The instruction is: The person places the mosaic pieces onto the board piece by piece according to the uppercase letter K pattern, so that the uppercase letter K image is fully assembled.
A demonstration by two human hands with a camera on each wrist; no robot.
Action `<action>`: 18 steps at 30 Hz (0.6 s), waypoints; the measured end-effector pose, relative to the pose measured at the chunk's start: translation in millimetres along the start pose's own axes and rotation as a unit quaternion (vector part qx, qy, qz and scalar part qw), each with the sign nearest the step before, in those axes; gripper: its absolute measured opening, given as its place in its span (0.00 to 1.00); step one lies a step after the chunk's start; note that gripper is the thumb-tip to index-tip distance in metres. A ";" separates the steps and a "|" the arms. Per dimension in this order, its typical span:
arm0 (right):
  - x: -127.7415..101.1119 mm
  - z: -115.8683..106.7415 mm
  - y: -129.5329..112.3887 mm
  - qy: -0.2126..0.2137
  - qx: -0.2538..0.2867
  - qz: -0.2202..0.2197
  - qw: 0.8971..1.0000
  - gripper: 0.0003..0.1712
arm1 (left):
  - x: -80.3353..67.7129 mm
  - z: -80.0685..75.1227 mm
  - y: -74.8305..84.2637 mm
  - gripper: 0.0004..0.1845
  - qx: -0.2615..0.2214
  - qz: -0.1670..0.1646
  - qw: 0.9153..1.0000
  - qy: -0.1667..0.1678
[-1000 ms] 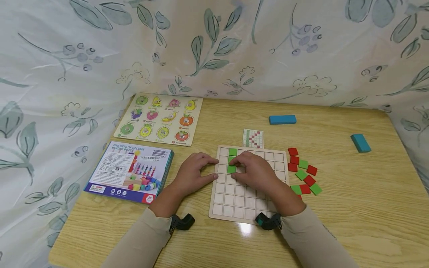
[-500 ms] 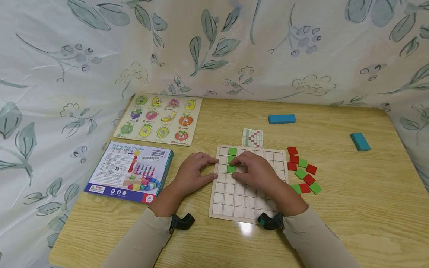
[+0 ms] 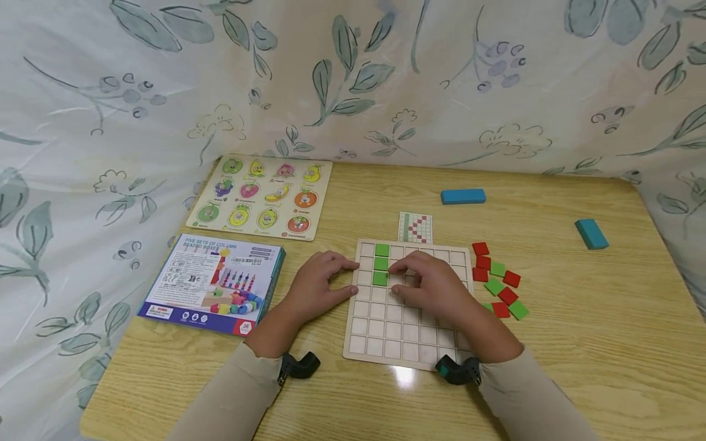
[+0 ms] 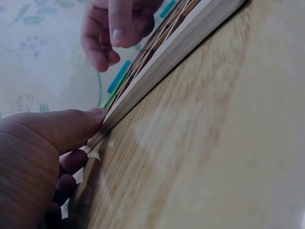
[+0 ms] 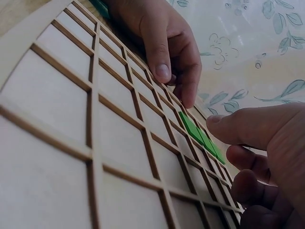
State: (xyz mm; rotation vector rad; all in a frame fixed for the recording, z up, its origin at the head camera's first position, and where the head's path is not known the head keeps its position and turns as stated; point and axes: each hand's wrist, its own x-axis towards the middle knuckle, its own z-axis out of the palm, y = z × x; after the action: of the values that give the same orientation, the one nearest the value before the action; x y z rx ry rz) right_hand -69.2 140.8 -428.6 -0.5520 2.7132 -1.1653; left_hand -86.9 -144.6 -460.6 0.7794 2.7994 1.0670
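A wooden grid board (image 3: 377,328) lies flat on the table. Three green square tiles (image 3: 380,263) fill cells in its second column from the left, at the far end. My left hand (image 3: 318,282) rests beside the board, thumb and fingertips touching its left edge. Over the grid, just right of the green tiles, hovers my right hand (image 3: 432,280), thumb and forefinger apart. The right wrist view shows nothing between the fingers of that right hand (image 5: 271,138), near the row of green tiles (image 5: 198,133). Its palm and forearm hide part of the board's right side.
Right of the board lie several loose red tiles (image 3: 508,296) and green tiles (image 3: 518,310). A small pattern card (image 3: 416,227) sits beyond the board. Blue blocks (image 3: 463,196) lie farther back and right. At left are a fruit puzzle board (image 3: 259,196) and a boxed toy (image 3: 212,283).
My right hand has drawn back to the right from the green tiles, uncovering them, and its fingers no longer touch the lower ones. The left hand has stayed at the board's edge.
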 end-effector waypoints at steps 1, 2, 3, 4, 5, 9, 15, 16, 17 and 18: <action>-1.2 -1.1 0.7 0.000 0.001 0.004 1.000 0.16 | -0.2 0.2 -0.1 0.23 0.001 -0.001 1.000 0.000; -2.2 -1.9 1.7 0.002 0.003 0.007 1.000 0.16 | -0.5 0.4 -0.3 0.23 0.002 0.000 1.000 0.001; -3.4 -2.8 2.9 0.003 0.004 0.009 1.000 0.16 | -0.7 0.7 -0.5 0.23 0.003 0.002 1.000 0.002; -4.5 -3.5 4.6 0.005 0.006 0.009 1.000 0.16 | -0.9 1.0 -0.6 0.23 0.004 0.003 1.000 0.003; -5.6 -4.3 5.9 0.007 0.006 0.010 1.000 0.16 | -1.0 1.1 -0.7 0.23 0.004 0.005 1.000 0.004; -10.5 -8.5 12.8 0.017 0.003 0.014 1.000 0.17 | -1.3 1.2 -0.8 0.23 0.002 0.009 1.000 0.006; -17.9 -17.4 21.2 0.025 0.004 0.034 0.999 0.17 | -1.7 0.6 -0.2 0.23 -0.002 0.003 1.000 0.004; -18.9 -18.9 22.1 0.027 0.005 0.037 0.999 0.17 | -1.8 0.5 -0.2 0.23 -0.002 0.002 1.000 0.004; -19.9 -20.5 23.0 0.029 0.006 0.036 0.999 0.17 | -1.8 0.5 -0.2 0.23 -0.002 0.001 1.000 0.004; -20.7 -22.0 24.1 0.031 0.004 0.035 0.999 0.18 | -1.8 0.4 -0.3 0.23 -0.002 0.000 1.000 0.004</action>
State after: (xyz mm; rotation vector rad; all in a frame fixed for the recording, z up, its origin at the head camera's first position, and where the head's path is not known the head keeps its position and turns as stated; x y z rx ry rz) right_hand -62.6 178.8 -431.2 -0.4226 2.7536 -1.1929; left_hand -85.4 -145.3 -461.3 0.7766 2.8035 1.0769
